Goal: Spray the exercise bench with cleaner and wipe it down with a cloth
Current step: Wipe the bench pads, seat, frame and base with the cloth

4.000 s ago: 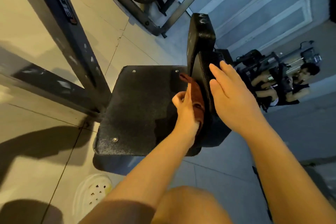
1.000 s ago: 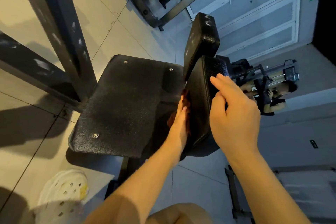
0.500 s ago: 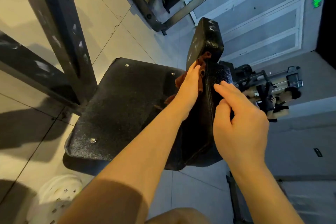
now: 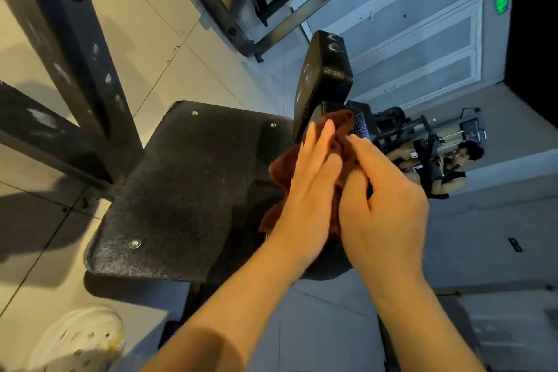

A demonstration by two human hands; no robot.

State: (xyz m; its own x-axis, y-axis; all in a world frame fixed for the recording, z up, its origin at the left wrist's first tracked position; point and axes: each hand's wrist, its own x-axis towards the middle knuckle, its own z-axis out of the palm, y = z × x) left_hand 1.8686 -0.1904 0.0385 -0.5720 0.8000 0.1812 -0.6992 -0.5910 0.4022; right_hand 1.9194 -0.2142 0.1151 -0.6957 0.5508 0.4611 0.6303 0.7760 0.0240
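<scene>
Pressing a reddish-brown cloth [image 4: 341, 142] against the upright black bench pad [image 4: 324, 75], the left hand [image 4: 311, 187] lies flat with straight fingers. Just right, the right hand [image 4: 383, 208] pinches the cloth's edge with curled fingers.

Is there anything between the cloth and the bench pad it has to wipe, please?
Nothing visible does. The left hand presses the cloth straight against the bench pad, and the right hand pinches the cloth beside it.

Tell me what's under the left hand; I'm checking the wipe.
A crumpled rust-brown cloth lies under the flat left hand, against the upright black pad. The right hand touches the cloth too; the pad beneath is hidden.
</scene>
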